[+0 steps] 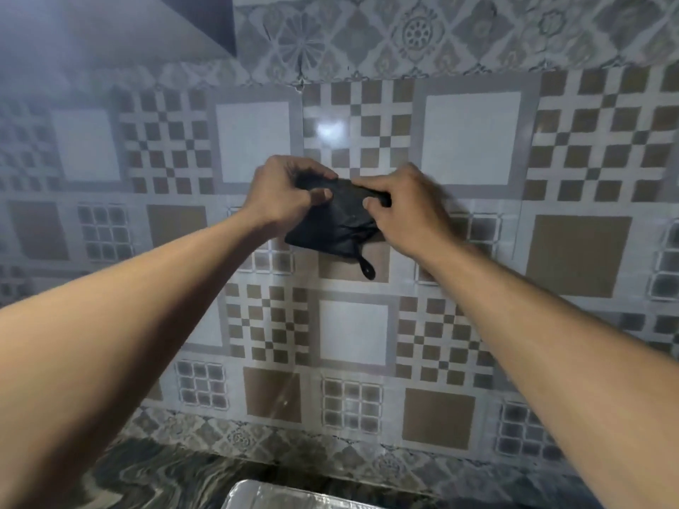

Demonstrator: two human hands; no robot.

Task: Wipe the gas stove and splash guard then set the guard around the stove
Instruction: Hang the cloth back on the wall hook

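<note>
A dark folded cloth (336, 224) with a small hanging loop is held up in front of the tiled wall. My left hand (290, 194) grips its upper left edge and my right hand (408, 207) grips its upper right edge, both arms stretched forward. A silvery foil-covered corner (272, 495), perhaps the splash guard or stove, shows at the bottom edge on the counter. The gas stove itself is not in view.
Patterned grey and brown wall tiles (352, 332) fill most of the view. A dark marbled countertop (154, 472) runs along the bottom. A dark cabinet or hood corner (198, 16) hangs at the top left.
</note>
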